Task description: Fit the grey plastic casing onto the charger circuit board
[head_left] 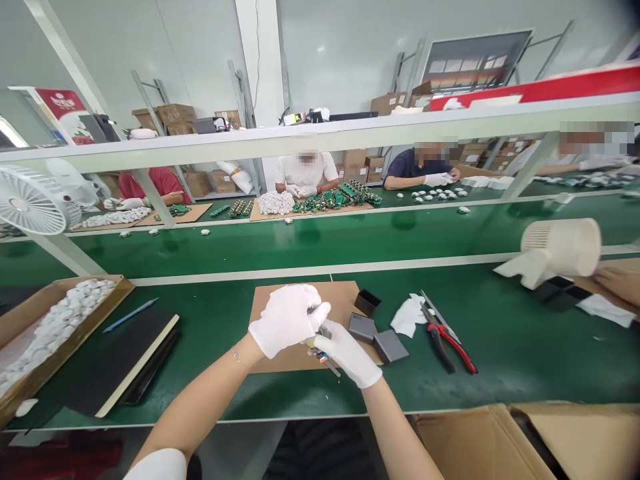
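Note:
My left hand (pixel 290 320), in a white glove, is closed in a pinch over the cardboard sheet (pixel 280 363). Against its fingertips is my right hand (pixel 347 353), also gloved and closed. A thin metal tool (pixel 334 368) pokes out below the right fingers, with a small part with coloured bits (pixel 318 353) beside it. The gloves cover most of what lies between my fingers. Right of my hands are dark grey boxes (pixel 391 347), one of them an open black box (pixel 367 303). A crumpled white cloth (pixel 410 315) and red-handled pliers (pixel 450 343) lie further right.
A carton of white pieces (pixel 70 320) stands at left, near a black notebook (pixel 115 360) and a blue pen (pixel 131 315). A white fan (pixel 563 250) sits at right. Across the green conveyor (pixel 310 243), several people work beside circuit boards (pixel 340 197). Open cardboard boxes (pixel 480 443) stand below the front edge.

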{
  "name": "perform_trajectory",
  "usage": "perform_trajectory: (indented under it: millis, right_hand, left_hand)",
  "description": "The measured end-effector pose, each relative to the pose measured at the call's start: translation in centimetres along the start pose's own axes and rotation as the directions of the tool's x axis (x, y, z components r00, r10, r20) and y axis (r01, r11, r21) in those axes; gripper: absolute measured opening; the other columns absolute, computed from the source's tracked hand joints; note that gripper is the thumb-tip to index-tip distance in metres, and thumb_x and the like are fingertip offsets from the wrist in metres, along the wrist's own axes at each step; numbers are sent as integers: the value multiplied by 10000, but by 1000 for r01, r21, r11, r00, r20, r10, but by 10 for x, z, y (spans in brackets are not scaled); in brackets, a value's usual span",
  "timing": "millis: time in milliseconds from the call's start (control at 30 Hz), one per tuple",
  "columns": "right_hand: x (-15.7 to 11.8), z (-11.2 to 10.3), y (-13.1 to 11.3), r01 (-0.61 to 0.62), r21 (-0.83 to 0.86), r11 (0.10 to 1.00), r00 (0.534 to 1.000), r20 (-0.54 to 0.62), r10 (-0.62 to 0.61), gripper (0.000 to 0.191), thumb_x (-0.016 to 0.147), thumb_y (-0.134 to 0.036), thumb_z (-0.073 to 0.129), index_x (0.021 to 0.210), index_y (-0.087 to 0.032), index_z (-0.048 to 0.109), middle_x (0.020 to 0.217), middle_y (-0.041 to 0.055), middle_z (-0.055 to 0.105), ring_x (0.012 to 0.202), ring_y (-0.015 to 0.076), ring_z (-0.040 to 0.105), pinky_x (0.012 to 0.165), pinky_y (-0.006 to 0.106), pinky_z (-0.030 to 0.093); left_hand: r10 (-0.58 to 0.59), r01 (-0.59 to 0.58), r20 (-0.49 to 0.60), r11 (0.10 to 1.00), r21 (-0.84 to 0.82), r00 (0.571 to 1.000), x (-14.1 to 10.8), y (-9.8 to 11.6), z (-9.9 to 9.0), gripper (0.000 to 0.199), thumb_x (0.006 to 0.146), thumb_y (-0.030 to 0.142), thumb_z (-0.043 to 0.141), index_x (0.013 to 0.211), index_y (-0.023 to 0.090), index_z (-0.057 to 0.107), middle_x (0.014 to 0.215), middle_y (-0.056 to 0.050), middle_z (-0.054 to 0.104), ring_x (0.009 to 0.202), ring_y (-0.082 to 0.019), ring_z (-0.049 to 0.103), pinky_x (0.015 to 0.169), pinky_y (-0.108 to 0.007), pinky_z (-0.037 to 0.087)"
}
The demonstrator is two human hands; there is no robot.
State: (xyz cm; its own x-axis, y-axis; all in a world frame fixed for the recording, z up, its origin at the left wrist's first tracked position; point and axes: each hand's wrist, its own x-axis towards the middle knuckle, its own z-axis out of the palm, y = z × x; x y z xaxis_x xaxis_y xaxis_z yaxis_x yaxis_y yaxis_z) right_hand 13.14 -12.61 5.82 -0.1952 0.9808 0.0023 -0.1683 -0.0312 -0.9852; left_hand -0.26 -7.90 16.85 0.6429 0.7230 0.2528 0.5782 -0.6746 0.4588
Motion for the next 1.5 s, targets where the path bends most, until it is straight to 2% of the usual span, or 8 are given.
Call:
perform_trajectory:
  millis: [267, 500, 733, 967, 1100, 1167, 1367, 1500]
  right_hand:
    - [-55, -19, 31, 99, 758, 645, 968, -223, 113, 648, 721, -738, 571, 1069, -200, 665, 874, 14, 683, 574, 94, 559, 585, 262, 521]
    - [-74, -4, 25, 179, 849, 497, 921, -322, 219, 459, 706, -560, 729, 1040, -248, 677, 1044, 16, 706, 778, 130, 626, 655, 259, 543]
    - [-69, 4, 14, 276, 809, 519, 901, -406, 153, 422, 701, -607, 703, 956, -272, 708, 1033, -8, 687, 935, 145, 630, 984, 338, 490]
    - [-58, 10, 19, 451, 514, 730, 743, -669, 12, 434, 860, -610, 488, 1142, -311, 626, 1030, 8, 636, 1133, 199, 572, 1087, 450, 388]
    - [-61, 22, 21, 385, -61, 921, 611, -731, -304, 375, 889, -533, 483, 1086, -257, 641, 1174, 80, 590, 1184, 262, 527, 1020, 466, 423]
    - [-65, 26, 20, 335, -350, 875, 586, -649, -485, 261, 895, -399, 518, 1068, -249, 644, 1256, 91, 553, 1237, 267, 486, 1021, 450, 421]
    - [-79, 22, 18, 313, -657, 685, 734, -291, -614, 417, 808, -197, 613, 1200, -340, 619, 1317, 47, 577, 1260, 285, 495, 1042, 482, 413]
    - [-86, 22, 17, 247, -384, 890, 836, -380, -396, 609, 770, -210, 681, 1344, -306, 501, 1294, 69, 599, 1193, 289, 559, 1018, 474, 448]
  left_hand:
    - [-139, 130, 81, 986, 107, 987, 16, -54, 29, 441, 849, 419, 488, 1252, 244, 532, 1348, -70, 540, 1216, -253, 497, 1001, -379, 403]
    - [-393, 370, 182, 917, 150, 901, 30, -82, 103, 787, 681, 556, 629, 1332, 144, 467, 1325, -252, 510, 1193, -462, 490, 964, -616, 363]
    - [-408, 440, 163, 837, -326, 898, 31, -75, 93, 651, 719, 483, 593, 1281, 173, 485, 1185, -196, 617, 1118, -388, 564, 907, -526, 440]
    - [-319, 246, 125, 376, -893, 939, -59, -12, 96, 637, 797, 634, 374, 1259, 226, 535, 1134, -128, 635, 1161, -362, 533, 914, -534, 471]
    - [-319, 12, 177, -457, -889, 931, -91, 22, 121, 561, 799, 572, 410, 1254, 284, 567, 1077, -77, 661, 1116, -283, 567, 1012, -514, 409]
    - [-319, -59, 204, -653, -755, 925, -90, 27, 127, 525, 785, 527, 467, 1230, 281, 599, 1070, -75, 674, 1112, -262, 572, 1066, -482, 361]
    - [-360, -93, 240, -703, -705, 902, -82, 26, 114, 507, 807, 522, 452, 1209, 267, 627, 1157, -68, 659, 1209, -270, 516, 1113, -421, 309]
    - [-353, -78, 212, -653, -753, 911, -95, 27, 107, 567, 806, 548, 452, 1292, 274, 555, 1170, -76, 643, 1214, -296, 507, 1103, -476, 316]
